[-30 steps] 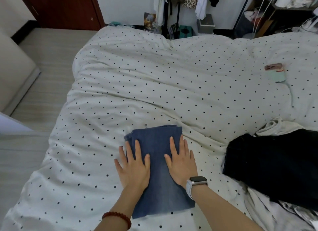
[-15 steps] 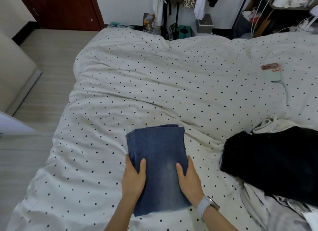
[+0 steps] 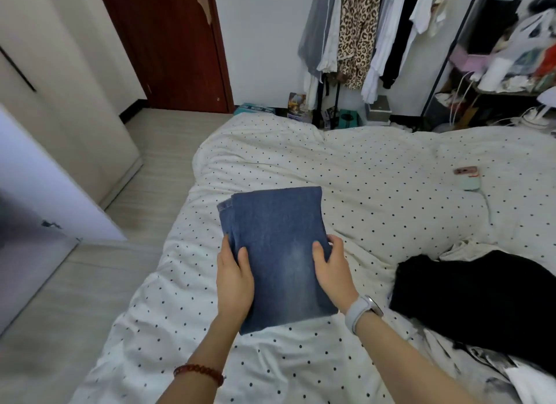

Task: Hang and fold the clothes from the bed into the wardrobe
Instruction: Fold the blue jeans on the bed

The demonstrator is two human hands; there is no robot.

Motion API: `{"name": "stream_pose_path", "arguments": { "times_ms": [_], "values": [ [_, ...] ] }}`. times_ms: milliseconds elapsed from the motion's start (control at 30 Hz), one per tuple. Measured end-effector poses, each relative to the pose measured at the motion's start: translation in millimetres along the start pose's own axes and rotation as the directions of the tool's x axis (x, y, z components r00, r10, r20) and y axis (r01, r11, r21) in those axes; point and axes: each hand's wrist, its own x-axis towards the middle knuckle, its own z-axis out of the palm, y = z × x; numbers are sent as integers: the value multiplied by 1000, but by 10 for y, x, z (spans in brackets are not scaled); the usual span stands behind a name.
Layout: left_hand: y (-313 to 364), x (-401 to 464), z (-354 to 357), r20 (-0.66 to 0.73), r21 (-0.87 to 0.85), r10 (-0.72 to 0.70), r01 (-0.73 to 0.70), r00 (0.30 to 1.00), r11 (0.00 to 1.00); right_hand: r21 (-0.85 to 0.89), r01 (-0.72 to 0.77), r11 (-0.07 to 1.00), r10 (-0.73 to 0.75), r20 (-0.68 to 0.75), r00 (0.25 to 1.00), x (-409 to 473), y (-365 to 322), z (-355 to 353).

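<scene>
Jeans, folded thick, at 6 o'clock on the dotted bed. Gripped along both long edges: left hand and right hand, thumbs on top, fingers tucked under. Probably dense, floppy denim; best supported from beneath at mid-length. Black garment heaped at 4 o'clock.

Soft, even indoor light, faint shadows, wide-angle bending at edges, blurred left margin.

One folded jeans, two hands.
</scene>
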Motion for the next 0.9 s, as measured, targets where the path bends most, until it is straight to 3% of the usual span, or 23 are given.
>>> {"name": "stream_pose_path", "arguments": {
  "times_ms": [200, 333, 467, 733, 900],
  "values": [
    [254, -446, -1032, -181, 16, 141, -140, 973, 990, 215, 44, 976, -76, 146, 986, -604, -648, 274],
    [106, -958, -1626, -299, 85, 113, -91, 947, 992, 313, -21, 949, -84, 318, 944, -1146, -749, 628],
    [-62, -1296, -2277, -412, 93, 73, -38, 908, 995, 316, 53, 947, -188, 414, 891, -1617, -961, 1083],
    [-424, -1316, -3929, -562, 89, 54, -4, 826, 996, 316, 294, 902, -414, 444, 795, -2384, -1818, 2423],
    [-721, -1015, -5208, -578, 172, 141, -48, 804, 984, 414, 321, 852, -481, 376, 792, -2876, -2380, 3544]
  ]
}}
